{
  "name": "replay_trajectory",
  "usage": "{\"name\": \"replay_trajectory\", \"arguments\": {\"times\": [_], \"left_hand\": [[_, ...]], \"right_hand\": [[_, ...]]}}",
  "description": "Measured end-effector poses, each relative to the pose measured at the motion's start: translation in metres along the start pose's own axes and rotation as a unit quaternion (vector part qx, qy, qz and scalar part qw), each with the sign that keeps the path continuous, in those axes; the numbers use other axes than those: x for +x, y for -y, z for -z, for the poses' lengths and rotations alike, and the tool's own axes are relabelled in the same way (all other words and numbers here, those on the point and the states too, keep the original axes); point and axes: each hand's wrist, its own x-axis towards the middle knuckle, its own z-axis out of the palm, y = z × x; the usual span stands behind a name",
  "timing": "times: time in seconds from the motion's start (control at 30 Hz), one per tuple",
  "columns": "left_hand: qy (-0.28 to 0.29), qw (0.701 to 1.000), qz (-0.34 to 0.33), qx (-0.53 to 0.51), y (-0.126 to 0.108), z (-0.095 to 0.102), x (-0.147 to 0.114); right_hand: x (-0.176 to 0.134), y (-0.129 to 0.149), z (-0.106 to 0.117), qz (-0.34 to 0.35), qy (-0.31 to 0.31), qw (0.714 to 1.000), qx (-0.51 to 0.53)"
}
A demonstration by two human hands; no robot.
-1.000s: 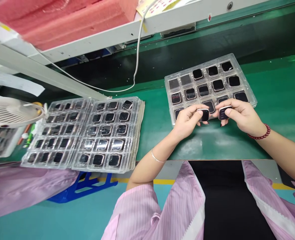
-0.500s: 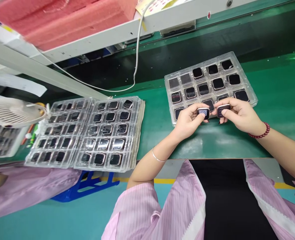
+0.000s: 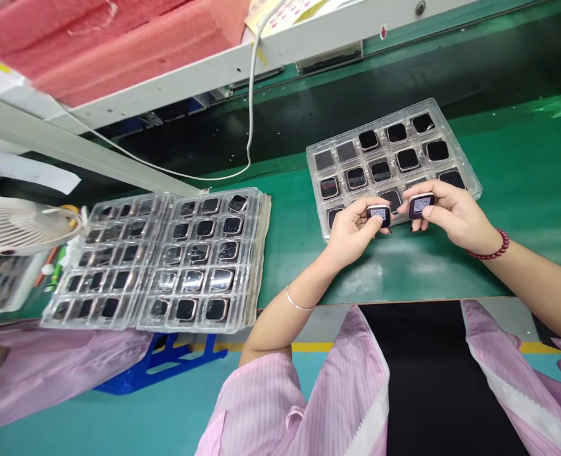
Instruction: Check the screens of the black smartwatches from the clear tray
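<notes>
My left hand point(image 3: 355, 231) grips a square smartwatch point(image 3: 378, 216) between thumb and fingers, its lit screen showing a QR-like code. Close beside it, a second smartwatch point(image 3: 421, 206) is pinched in my right hand point(image 3: 454, 212); its screen also shows a code. Both watch bodies have no straps and are held apart from each other. Just behind my hands lies a clear plastic tray point(image 3: 313, 166) of dark-screened watches, two of its back-left pockets without a watch. My fingers hide part of the tray's front row.
To the left, more clear trays point(image 3: 256, 253) of watches lie side by side on the green bench point(image 3: 290, 266). A white fan point(image 3: 19, 223) stands further left, near a co-worker's pink sleeve point(image 3: 62, 361). A white cable point(image 3: 251, 107) hangs from the shelf point(image 3: 166, 79).
The right-hand watch's screen has changed from dark with small marks to a lit code. Both hands keep hold of their watches. The whole view has shifted slightly.
</notes>
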Motion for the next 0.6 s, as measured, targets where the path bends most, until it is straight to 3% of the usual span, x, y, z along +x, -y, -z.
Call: {"name": "replay_trajectory", "arguments": {"times": [0.6], "left_hand": [[0.003, 1.0, -0.013, -0.007, 0.0021, 0.0007, 0.0007]], "right_hand": [[-0.0008, -0.0008, -0.0049, 0.006, -0.008, 0.999, -0.042]]}}
